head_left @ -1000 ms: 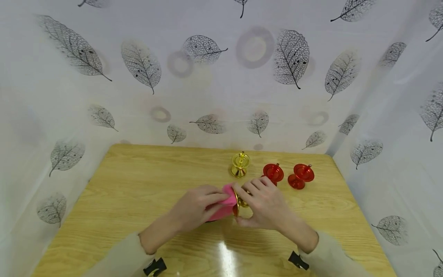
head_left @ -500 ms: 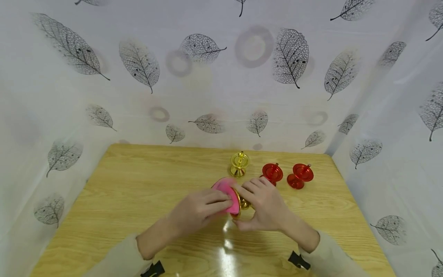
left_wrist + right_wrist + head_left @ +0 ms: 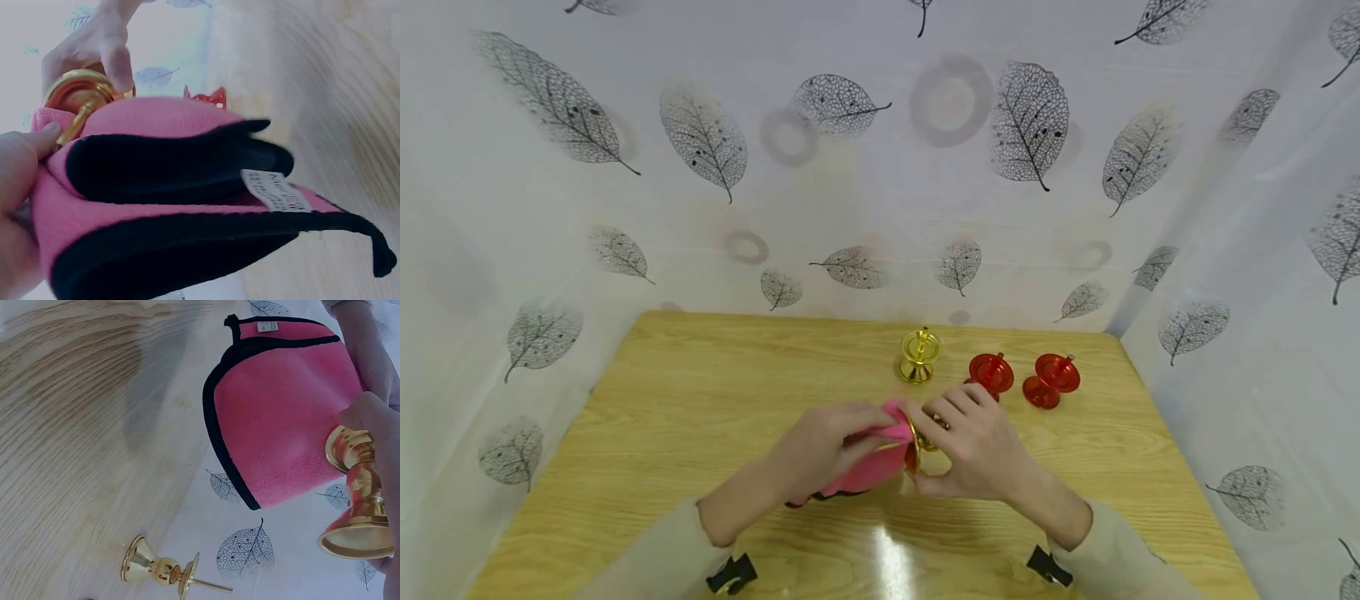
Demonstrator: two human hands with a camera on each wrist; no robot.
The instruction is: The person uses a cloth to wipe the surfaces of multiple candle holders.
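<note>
My left hand (image 3: pixel 823 442) pinches a folded pink cloth (image 3: pixel 867 472) with black edging and presses it into the dish of a gold candle holder. My right hand (image 3: pixel 977 442) grips this gold candle holder (image 3: pixel 365 487), which lies sideways in the grasp with its dish turned toward the left hand. In the left wrist view the holder's central spike (image 3: pixel 80 122) shows beside the left thumb, the cloth around it. The cloth's loose folds hang below the left hand, and a white label (image 3: pixel 275 189) sticks out from them.
Another gold candle holder (image 3: pixel 919 358) stands upright at the back of the wooden table (image 3: pixel 722 375). Two red candle holders, one nearer (image 3: pixel 991 375) and one farther right (image 3: pixel 1052 380), stand beyond the right hand. A leaf-patterned curtain (image 3: pixel 865 200) encloses the back and sides.
The left hand twisted the cloth up over the dish half a second ago, then turned back, so the cloth hangs lower now. The right hand holds the candle holder in nearly the same place.
</note>
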